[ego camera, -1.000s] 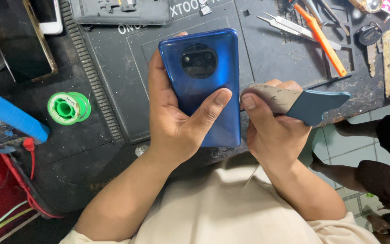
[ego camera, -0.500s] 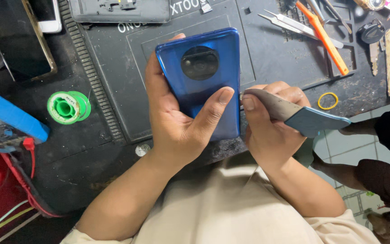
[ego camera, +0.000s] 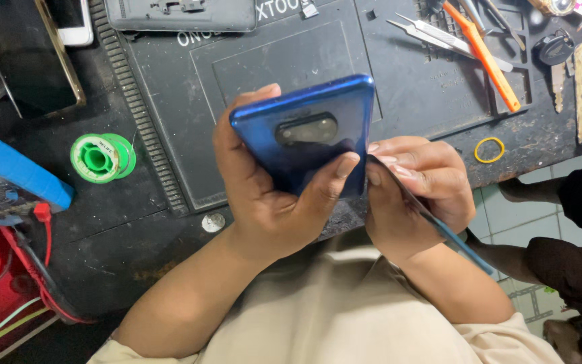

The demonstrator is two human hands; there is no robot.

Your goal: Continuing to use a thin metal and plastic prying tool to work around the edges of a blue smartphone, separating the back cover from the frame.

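Observation:
A blue phone (ego camera: 304,128) with a dark round camera block is held back-side up, tilted steeply toward me, above the black work mat (ego camera: 237,74). My left hand (ego camera: 271,195) is wrapped around its lower half, thumb pressed on the back cover. A thin flat grey-blue pry tool (ego camera: 432,219) is pinched in my right hand (ego camera: 412,185), its tip touching the phone's right edge near the lower corner.
A green solder spool (ego camera: 101,157) lies left on the bench. Tweezers (ego camera: 432,34) and an orange-handled tool (ego camera: 483,57) rest at the back right, with a yellow rubber band (ego camera: 490,149) near the bench edge. Another phone (ego camera: 69,20) and a blue bar (ego camera: 15,172) sit left.
The phone has tilted steeply toward me, so its back looks foreshortened. The pry tool has turned from flat to edge-on and its tip has come in against the phone's right edge.

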